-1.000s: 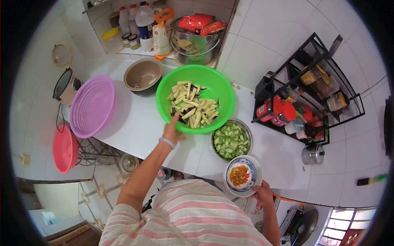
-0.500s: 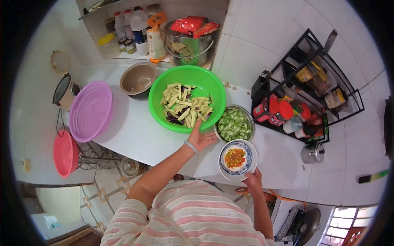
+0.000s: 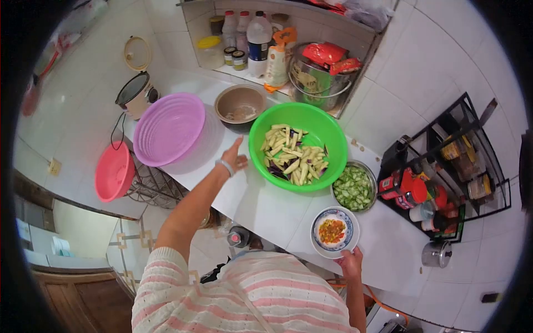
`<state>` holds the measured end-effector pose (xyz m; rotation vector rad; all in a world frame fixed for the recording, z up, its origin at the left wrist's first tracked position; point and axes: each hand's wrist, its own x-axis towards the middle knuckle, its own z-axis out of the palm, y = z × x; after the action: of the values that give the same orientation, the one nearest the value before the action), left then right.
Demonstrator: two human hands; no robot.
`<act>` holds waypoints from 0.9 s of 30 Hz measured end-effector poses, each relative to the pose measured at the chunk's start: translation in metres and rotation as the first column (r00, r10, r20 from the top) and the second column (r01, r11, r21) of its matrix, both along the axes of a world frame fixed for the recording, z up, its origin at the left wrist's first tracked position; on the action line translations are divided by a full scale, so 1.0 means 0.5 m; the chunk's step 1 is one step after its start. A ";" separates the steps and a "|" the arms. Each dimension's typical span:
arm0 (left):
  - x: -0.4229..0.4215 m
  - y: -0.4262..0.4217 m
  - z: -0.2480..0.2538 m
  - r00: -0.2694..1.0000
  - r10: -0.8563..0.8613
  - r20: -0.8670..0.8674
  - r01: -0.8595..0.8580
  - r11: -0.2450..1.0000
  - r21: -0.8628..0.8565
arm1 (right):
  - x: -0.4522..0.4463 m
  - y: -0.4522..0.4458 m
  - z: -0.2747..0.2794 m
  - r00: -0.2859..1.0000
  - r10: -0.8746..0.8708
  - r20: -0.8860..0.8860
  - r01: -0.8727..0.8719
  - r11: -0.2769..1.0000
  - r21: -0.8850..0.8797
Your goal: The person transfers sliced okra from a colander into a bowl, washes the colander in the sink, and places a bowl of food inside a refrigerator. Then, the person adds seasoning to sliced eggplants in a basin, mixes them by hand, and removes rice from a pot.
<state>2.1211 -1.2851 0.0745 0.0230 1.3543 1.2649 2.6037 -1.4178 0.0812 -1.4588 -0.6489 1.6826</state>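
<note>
My right hand (image 3: 351, 262) grips the rim of a blue-and-white bowl (image 3: 322, 247) of small chopped red, orange and yellow pieces. My left hand (image 3: 235, 157) is stretched out over the counter with its fingers apart, holding nothing. It is just left of a green basin (image 3: 340, 145) and below a brown pot (image 3: 224, 105). Pale strips of eggplant (image 3: 294, 156) with purple skin lie inside the basin. Touching or close to the basin's right side is a metal bowl (image 3: 373, 176) of sliced green vegetable (image 3: 353, 187).
A purple basin (image 3: 166, 129) stands at the counter's left, with a red basin (image 3: 114, 173) on a wire rack beyond it. Bottles and a metal bucket (image 3: 319, 83) fill a wall niche. A black spice rack (image 3: 452, 161) and lidded metal pot (image 3: 436, 253) are at right.
My left hand has left the green basin's near edge and moved left toward the brown pot. My right hand still holds the bowl. The whole view has turned toward the left.
</note>
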 end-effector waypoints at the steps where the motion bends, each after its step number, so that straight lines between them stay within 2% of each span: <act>1: -0.032 0.020 0.000 0.997 0.068 -0.038 -0.068 0.997 0.022 | -0.007 -0.005 -0.008 1.000 0.019 0.010 -0.019 1.000 -0.005; 2: -0.058 0.046 -0.011 0.989 0.150 -0.013 -0.149 0.989 0.022 | -0.005 -0.010 -0.035 0.998 0.039 0.038 -0.038 0.999 -0.031; 5: -0.134 0.102 -0.051 0.981 0.148 0.125 -0.159 0.985 0.075 | -0.031 -0.022 -0.046 0.998 0.057 0.017 -0.056 0.998 -0.042; 6: -0.136 0.124 -0.049 0.955 0.260 0.141 -0.263 0.965 -0.002 | -0.048 -0.026 -0.031 0.999 0.031 0.024 -0.030 0.997 -0.071; 9: -0.189 0.192 -0.143 0.917 0.298 0.265 -0.324 0.944 0.061 | -0.066 -0.027 -0.054 0.999 0.025 -0.021 -0.026 0.998 -0.064; 10: -0.167 0.180 -0.085 0.923 0.330 0.197 -0.346 0.937 0.050 | -0.078 -0.022 -0.053 1.000 0.012 -0.013 -0.013 0.998 -0.055; 13: -0.189 0.191 -0.085 0.962 0.177 0.209 -0.216 0.959 0.183 | -0.095 -0.023 -0.062 1.000 -0.006 0.005 0.007 0.999 -0.041; 16: -0.170 0.180 -0.048 0.949 0.259 0.181 -0.297 0.927 0.230 | -0.082 -0.022 -0.108 0.999 -0.005 -0.031 0.004 1.000 -0.026; 19: -0.184 0.160 -0.079 0.919 0.350 0.181 -0.385 0.894 0.227 | -0.100 -0.020 -0.108 0.994 -0.028 -0.104 0.028 1.000 -0.001; 22: -0.201 0.103 -0.061 0.938 0.247 0.242 -0.307 0.917 0.253 | -0.108 -0.024 -0.096 0.997 -0.023 -0.069 0.022 1.000 -0.009; 24: -0.201 0.069 -0.030 0.967 0.204 0.150 -0.240 0.925 0.293 | -0.091 -0.026 -0.110 1.000 0.019 0.009 -0.019 0.999 -0.035; 27: -0.195 0.007 0.030 0.986 0.168 -0.012 -0.151 0.916 0.372 | -0.108 -0.026 -0.081 0.999 0.033 0.003 -0.033 0.998 -0.047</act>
<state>2.0236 -1.2815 0.0894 0.2075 1.1536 1.6547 2.5495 -1.4309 0.0405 -1.4919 -0.6429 1.7309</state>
